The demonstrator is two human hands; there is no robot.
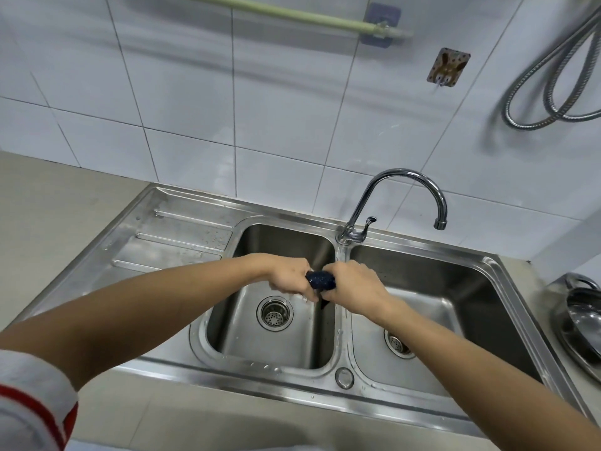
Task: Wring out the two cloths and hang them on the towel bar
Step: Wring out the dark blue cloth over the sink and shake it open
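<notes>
Wringing first cloth (320, 279) over left sink (283, 236): left hand (289, 276) and right hand (354, 286) both clamped on it. Bar (292, 15) bare. Second cloth unseen; both hangings left.

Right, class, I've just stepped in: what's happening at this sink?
A person is wringing a dark blue speckled cloth over the left basin of a stainless-steel double sink. The left hand and right hand each grip one end of the bunched-up cloth. The pale green towel bar on the tiled wall above holds nothing in the part that shows. A second cloth is not in view.
</notes>
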